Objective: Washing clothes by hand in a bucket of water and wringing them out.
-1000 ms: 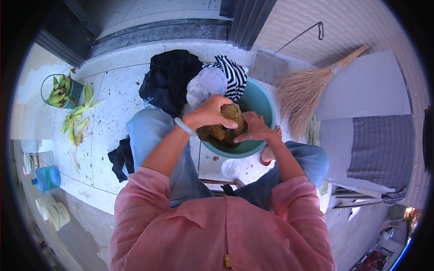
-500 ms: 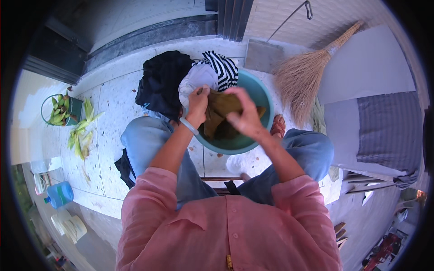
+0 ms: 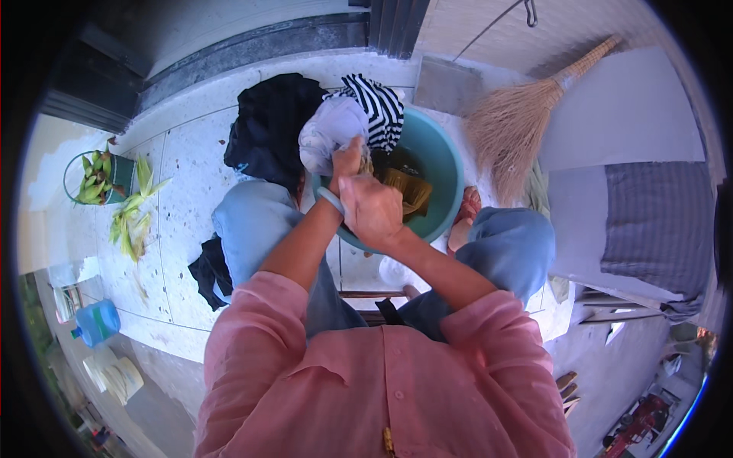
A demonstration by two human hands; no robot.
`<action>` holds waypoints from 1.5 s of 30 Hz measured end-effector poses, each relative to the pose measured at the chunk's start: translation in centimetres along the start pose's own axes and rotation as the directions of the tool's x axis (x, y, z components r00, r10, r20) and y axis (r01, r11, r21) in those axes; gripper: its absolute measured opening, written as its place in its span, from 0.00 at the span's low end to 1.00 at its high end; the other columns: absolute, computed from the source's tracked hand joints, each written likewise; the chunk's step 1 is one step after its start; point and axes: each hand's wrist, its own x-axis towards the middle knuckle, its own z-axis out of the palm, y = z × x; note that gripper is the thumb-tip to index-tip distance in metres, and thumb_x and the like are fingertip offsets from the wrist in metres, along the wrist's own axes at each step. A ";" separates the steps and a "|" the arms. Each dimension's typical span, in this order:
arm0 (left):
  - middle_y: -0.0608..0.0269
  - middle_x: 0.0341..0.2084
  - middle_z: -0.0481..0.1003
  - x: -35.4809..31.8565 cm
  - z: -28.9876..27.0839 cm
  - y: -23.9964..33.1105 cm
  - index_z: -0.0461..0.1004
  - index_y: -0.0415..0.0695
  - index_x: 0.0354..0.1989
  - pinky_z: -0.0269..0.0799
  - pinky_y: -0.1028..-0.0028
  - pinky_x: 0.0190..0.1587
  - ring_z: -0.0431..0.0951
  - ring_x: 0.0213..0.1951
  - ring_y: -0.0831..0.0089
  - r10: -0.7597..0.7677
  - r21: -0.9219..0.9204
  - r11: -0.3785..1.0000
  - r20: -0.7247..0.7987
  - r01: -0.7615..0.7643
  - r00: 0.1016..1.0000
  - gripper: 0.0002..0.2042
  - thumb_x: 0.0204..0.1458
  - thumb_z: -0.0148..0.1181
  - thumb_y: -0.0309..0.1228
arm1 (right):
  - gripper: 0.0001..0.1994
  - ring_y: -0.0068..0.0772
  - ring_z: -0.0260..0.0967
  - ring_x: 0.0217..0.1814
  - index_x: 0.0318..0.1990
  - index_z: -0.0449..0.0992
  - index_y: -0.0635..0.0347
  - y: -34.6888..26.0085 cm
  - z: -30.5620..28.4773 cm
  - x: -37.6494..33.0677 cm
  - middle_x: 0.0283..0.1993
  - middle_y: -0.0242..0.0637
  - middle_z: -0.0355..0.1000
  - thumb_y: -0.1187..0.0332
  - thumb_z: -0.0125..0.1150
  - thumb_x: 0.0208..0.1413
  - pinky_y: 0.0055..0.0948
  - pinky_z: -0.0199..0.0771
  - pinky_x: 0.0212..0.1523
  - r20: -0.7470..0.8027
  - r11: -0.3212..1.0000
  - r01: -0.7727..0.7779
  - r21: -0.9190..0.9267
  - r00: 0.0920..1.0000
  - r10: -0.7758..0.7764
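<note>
Between my knees stands a teal basin (image 3: 447, 164). A wet-looking olive-brown cloth (image 3: 408, 191) hangs from my hands down into dark water in the basin. My left hand (image 3: 347, 162) is closed on a bunched part of it, over the basin's left side. My right hand (image 3: 372, 208) is closed on the cloth too, just nearer to me and close to my left wrist; its fingers partly hide what they grip. Beyond my left hand, a white cloth (image 3: 332, 126) and a black-and-white striped cloth (image 3: 374, 111) lie over the basin's rim.
Black clothing (image 3: 271, 126) lies left of the basin, and a smaller black cloth (image 3: 210, 273) by my left knee. Farther left are a green bucket of corn cobs (image 3: 99, 179), loose husks (image 3: 134, 217) and a blue water jug (image 3: 97, 323). A straw broom (image 3: 511, 122) leans at the right.
My right hand has come left and nearer to me, from spread fingers to a closed grip beside my left wrist. The cloth went from spread out to bunched and hanging.
</note>
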 end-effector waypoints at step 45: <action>0.48 0.32 0.73 -6.1 -2.0 6.7 0.72 0.35 0.43 0.68 0.67 0.46 0.73 0.39 0.51 0.346 0.327 0.755 0.537 -0.568 0.769 0.25 0.44 0.64 0.45 | 0.16 0.47 0.70 0.35 0.31 0.73 0.66 7.5 -8.6 0.9 0.33 0.45 0.73 0.70 0.70 0.31 0.31 0.70 0.36 0.413 0.884 -0.435 0.170 0.846 0.337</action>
